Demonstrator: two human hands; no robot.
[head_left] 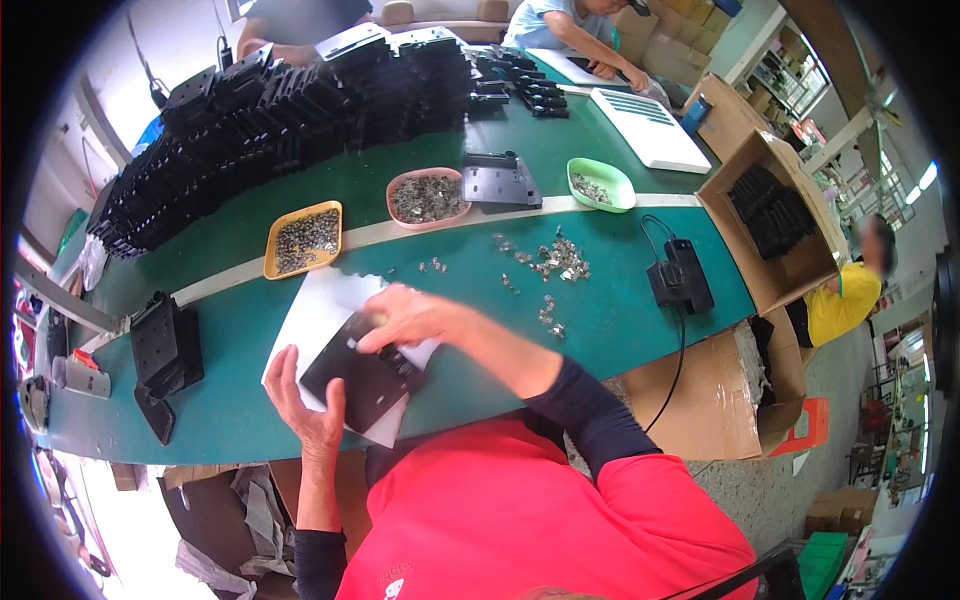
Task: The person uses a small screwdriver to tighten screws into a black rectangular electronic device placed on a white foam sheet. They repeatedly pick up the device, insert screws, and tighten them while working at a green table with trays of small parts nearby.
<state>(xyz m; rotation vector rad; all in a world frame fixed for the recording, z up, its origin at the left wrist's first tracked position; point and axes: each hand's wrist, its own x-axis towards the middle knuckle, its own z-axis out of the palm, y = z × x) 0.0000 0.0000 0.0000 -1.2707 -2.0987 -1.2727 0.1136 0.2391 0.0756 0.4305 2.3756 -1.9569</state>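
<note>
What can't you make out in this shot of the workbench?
Head view only:
- What the right hand pinches against the black plate: hidden by its own fingers.
- The plate's near-left edge: covered by the left hand.
- Single pieces in the yellow tray, pink bowl and green bowl: too small.
- The cardboard box's contents: dark, shadowed.

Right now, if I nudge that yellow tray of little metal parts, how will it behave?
The yellow tray looks shallow and flat-bottomed, so it should slide on the green table rather than tip. Heaped with small metal pieces, it is probably heavy for its size. A sharp push may spill some.
</note>
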